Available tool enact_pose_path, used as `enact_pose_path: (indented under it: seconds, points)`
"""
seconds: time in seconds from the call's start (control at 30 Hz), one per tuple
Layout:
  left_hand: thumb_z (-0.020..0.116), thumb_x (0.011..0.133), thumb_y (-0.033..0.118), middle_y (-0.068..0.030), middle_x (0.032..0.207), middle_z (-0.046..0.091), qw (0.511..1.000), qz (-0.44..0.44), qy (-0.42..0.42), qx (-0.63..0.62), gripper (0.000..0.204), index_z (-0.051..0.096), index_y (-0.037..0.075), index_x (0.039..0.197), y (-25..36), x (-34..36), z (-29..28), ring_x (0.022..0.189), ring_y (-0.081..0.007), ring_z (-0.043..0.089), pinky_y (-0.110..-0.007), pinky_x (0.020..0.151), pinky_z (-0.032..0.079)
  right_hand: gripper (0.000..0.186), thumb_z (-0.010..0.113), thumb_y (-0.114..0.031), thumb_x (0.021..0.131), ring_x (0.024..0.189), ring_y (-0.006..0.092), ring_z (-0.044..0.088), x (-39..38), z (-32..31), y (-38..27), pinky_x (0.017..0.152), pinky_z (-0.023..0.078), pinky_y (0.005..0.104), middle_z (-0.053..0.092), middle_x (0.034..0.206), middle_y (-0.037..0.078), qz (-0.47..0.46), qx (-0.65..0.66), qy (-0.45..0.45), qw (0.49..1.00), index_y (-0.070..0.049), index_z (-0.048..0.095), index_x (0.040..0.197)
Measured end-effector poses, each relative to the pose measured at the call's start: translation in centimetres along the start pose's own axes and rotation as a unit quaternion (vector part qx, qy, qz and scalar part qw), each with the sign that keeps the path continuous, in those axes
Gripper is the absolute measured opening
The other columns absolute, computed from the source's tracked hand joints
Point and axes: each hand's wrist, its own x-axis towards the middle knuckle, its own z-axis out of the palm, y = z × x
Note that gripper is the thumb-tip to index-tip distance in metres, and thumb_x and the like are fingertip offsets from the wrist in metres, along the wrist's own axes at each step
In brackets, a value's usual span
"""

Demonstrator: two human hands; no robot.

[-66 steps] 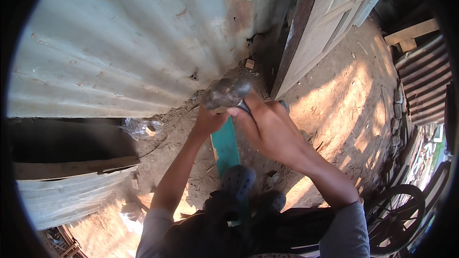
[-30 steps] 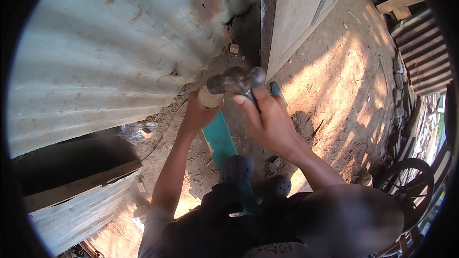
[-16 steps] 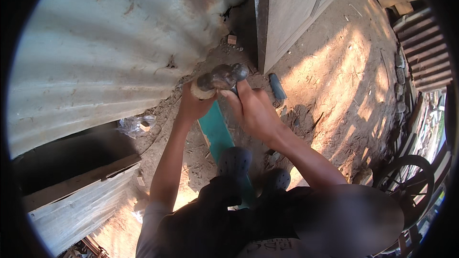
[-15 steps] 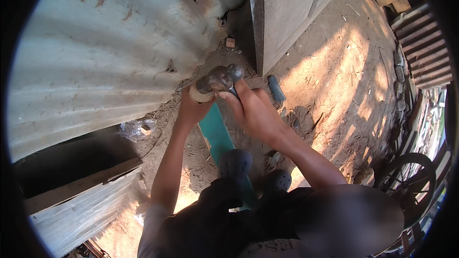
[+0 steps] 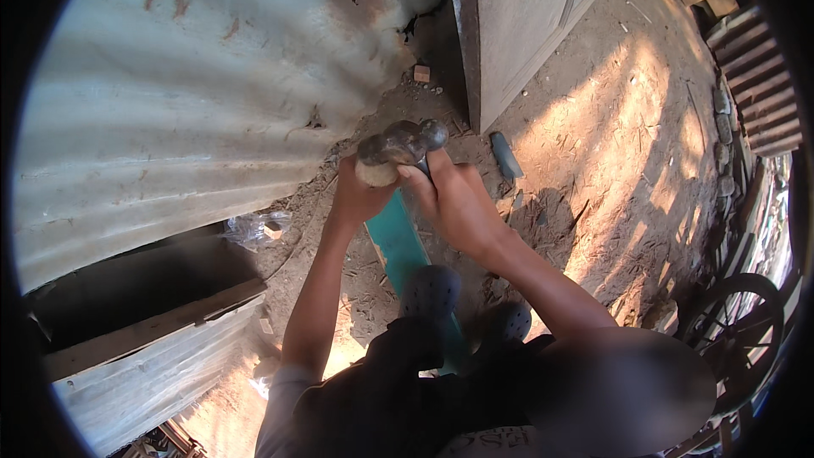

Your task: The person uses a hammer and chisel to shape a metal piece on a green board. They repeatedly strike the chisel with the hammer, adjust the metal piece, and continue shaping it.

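Nearest, at 6 o'clock, dark perforated clogs (image 5: 431, 290) planted on a teal plank (image 5: 396, 237) over the dirt ground (image 5: 610, 144). Above, near centre, both grips closed: left hand (image 5: 360, 195) wrapped round a pale wooden stub (image 5: 373, 174), right hand (image 5: 454, 203) clasping the hammer (image 5: 403, 142), its metal head poised just over the left fingers. Risk judged: a glancing blow onto those knuckles. Farther, toward 10 o'clock, corrugated sheet (image 5: 195, 102); at 1 o'clock, a door panel (image 5: 526, 17)

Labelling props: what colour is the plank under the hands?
Teal green plank, clearest in the head view.
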Motion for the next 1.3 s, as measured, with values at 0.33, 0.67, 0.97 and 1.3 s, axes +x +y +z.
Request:
enact_pose_path:
  seconds: [0.33, 0.67, 0.97, 1.3]
  points:
    - [0.071, 0.075, 0.01, -0.0076, 0.081, 0.068, 0.998, 0.059, 0.007, -0.035, 0.017, 0.066, 0.001, 0.089, -1.7, -0.1, -0.5, 0.076, -0.0134, 0.066, -0.03, 0.068, 0.052, 0.029, 0.057, -0.02, 0.094, 0.063, 0.0457, 0.058, -0.1, 0.9, -0.1, 0.053, 0.045, 0.0438, 0.058, 0.067, 0.025, 0.005, -0.003, -0.02, 1.0, 0.006, 0.051, 0.106]
    - [0.072, 0.073, 0.012, -0.011, 0.082, 0.069, 0.996, 0.038, -0.072, 0.021, 0.019, 0.066, 0.002, 0.088, -0.4, 0.2, -0.3, 0.077, -0.0185, 0.068, -0.032, 0.068, 0.052, 0.027, 0.057, -0.022, 0.095, 0.055, 0.0407, 0.055, -2.2, -0.7, 0.4, 0.051, 0.041, 0.0417, 0.054, 0.061, 0.021, 0.081, 0.026, -0.057, 0.995, 0.005, 0.053, 0.097]
    - [0.073, 0.054, 0.015, -0.0104, 0.084, 0.055, 0.954, 0.185, -0.162, 0.173, 0.039, 0.054, 0.006, 0.086, -4.2, -8.5, 6.8, 0.08, -0.0328, 0.056, -0.042, 0.069, 0.045, 0.021, 0.043, -0.026, 0.103, 0.043, 0.0001, 0.029, -4.9, -2.0, 6.6, 0.037, 0.023, 0.0193, 0.034, 0.056, -0.008, 0.242, 0.128, 0.044, 0.961, -0.01, 0.045, 0.088]
    - [0.073, 0.062, 0.016, -0.0139, 0.084, 0.056, 0.869, 0.165, -0.37, 0.283, 0.034, 0.056, -0.001, 0.087, -5.0, -6.7, 7.7, 0.079, -0.0339, 0.061, -0.042, 0.072, 0.049, 0.025, 0.044, -0.027, 0.102, 0.042, 0.0004, 0.027, -6.3, -3.2, 7.2, 0.037, 0.023, 0.0199, 0.033, 0.055, -0.008, 0.252, 0.1, 0.04, 0.962, -0.012, 0.04, 0.082]
